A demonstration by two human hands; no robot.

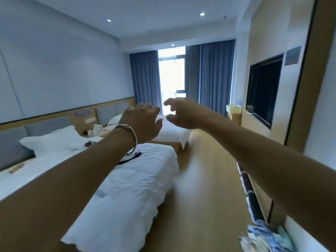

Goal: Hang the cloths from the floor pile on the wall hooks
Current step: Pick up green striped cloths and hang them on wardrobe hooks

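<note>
Head view. Both arms reach forward at mid-frame, over the foot of the near bed [127, 182] and the wooden floor [201, 179].

Left grip [142, 122], just left of centre: fingers loosely curled, thumb out, holding nothing. A thin bracelet [128, 132] sits on that wrist.

Right grip [184, 113], just right of centre: fingers bent claw-like, thumb and forefinger apart with a gap between them, holding nothing. The two grips are near each other but not touching.

Cloths [267, 237]: a blue-and-white patterned heap, blurred, in the lower right corner of the frame, down by the wall. It lies well apart from both grips, below the right forearm. A dark pole [248, 186] slants up and left from the heap; scraps of the same pattern show along it, too blurred to tell how they are attached.

Rest of room:
- White duvet on the near bed, with a black cord [130, 159] lying on it.
- A second bed [171, 131] behind the grips.
- Blue curtains [145, 79] on both sides of a bright window [171, 73] at upper centre.
- A dark screen [263, 88] on the right wall.
</note>
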